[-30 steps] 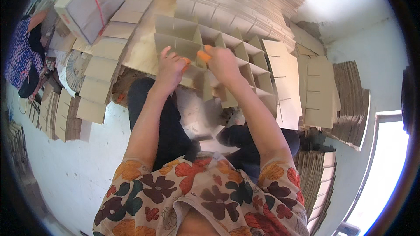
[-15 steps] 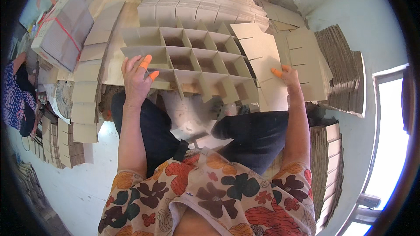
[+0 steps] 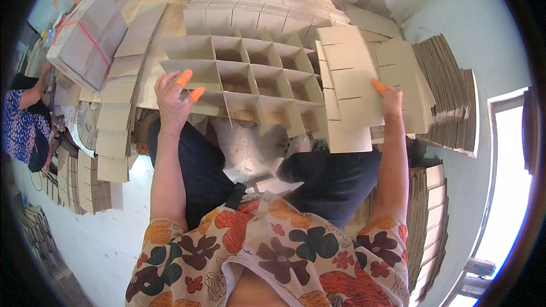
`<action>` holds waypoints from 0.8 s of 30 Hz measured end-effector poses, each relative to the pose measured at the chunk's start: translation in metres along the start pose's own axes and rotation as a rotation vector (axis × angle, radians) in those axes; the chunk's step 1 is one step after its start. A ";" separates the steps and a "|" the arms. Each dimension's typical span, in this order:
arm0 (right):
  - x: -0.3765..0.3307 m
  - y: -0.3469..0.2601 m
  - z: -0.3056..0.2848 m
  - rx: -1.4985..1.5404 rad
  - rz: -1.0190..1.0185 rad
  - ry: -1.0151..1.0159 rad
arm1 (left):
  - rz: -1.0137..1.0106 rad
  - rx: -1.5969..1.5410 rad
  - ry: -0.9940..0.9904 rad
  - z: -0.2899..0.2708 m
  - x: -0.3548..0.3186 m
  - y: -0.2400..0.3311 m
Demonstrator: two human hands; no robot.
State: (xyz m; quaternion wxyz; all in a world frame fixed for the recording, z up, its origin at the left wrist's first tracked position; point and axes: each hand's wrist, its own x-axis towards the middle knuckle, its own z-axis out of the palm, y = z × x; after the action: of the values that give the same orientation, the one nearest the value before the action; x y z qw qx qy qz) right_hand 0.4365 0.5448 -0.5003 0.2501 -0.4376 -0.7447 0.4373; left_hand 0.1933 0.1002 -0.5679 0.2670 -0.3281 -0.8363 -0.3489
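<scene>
A cardboard divider grid [image 3: 242, 74] with several square cells stretches across in front of me, above my knees. My left hand [image 3: 175, 102], with orange covers on thumb and a finger, grips the grid's left end by one of its panels. At the grid's right end, my right hand [image 3: 391, 102] is closed on the right edge of a slotted cardboard strip [image 3: 352, 85]; an orange cover shows on a finger. Short slots run in from the strip's left edge. Part of another slotted piece shows just behind it. Most of my right fingers are hidden.
Tall stacks of slotted cardboard [image 3: 256, 0] rise at the back, with more cardboard stacks [image 3: 446, 91] at the right. An overlapping row of cardboard pieces [image 3: 116, 111] and a strapped carton [image 3: 88, 40] are at the left. Another person [image 3: 25, 119] is at the far left.
My right hand has shifted right with the slotted strip, which now stands farther right and lower at its near end. My left hand keeps its grip, almost still.
</scene>
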 end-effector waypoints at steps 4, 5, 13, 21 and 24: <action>0.002 -0.031 -0.020 -0.032 -0.213 0.176 | -0.092 0.012 0.046 -0.015 -0.004 -0.008; -0.010 -0.054 -0.013 -0.010 -0.242 0.169 | -0.068 0.047 0.024 -0.019 -0.005 -0.011; -0.111 -0.172 0.133 0.174 -0.491 -0.319 | -0.121 -0.205 -0.073 -0.006 -0.014 -0.035; -0.140 -0.192 0.245 -0.074 -0.734 -0.434 | -0.099 -0.260 -0.062 -0.003 -0.016 -0.038; -0.140 -0.193 0.264 -0.130 -0.780 -0.438 | -0.087 -0.244 -0.057 -0.005 -0.014 -0.036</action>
State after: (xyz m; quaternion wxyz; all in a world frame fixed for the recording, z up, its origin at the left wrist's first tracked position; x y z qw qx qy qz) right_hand 0.2221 0.2637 -0.4613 0.2046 -0.0362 -0.9154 0.3448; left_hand 0.1767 0.0714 -0.5891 0.1859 -0.3314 -0.8082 -0.4499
